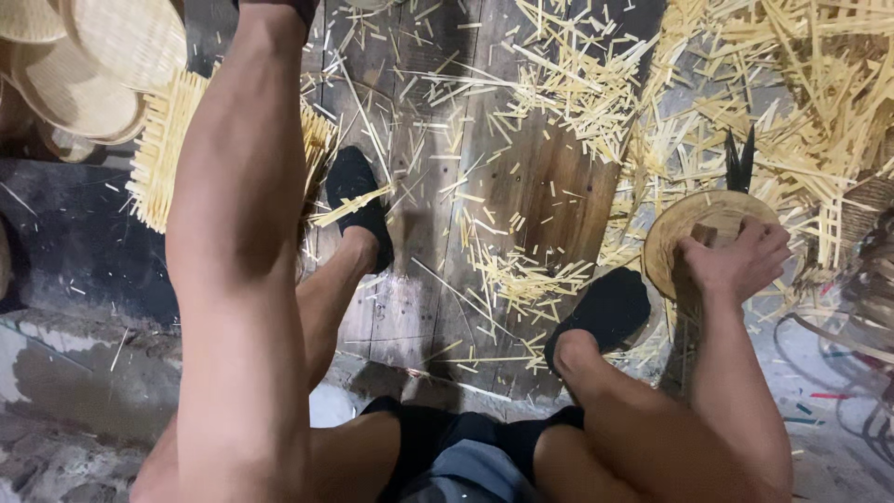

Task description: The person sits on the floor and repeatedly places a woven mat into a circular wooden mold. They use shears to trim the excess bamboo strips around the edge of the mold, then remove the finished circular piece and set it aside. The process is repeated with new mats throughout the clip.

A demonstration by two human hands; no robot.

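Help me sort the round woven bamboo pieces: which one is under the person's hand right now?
The flat round woven disc at the right, gripped by the right hand. The other round woven trays lie stacked at the top left, untouched.

The light is soft and fairly dim, strongest on the pale bamboo strips (568, 93) scattered across the top, which look almost washed out beside the dark wooden boards (521, 205). Left of those boards the floor sinks into deep shadow with little detail. Skin on the near forearm shows a mild sheen, and short soft shadows lie just below the black shoes (605, 312). The wide lens stretches that forearm; the far-right edge is blurred.
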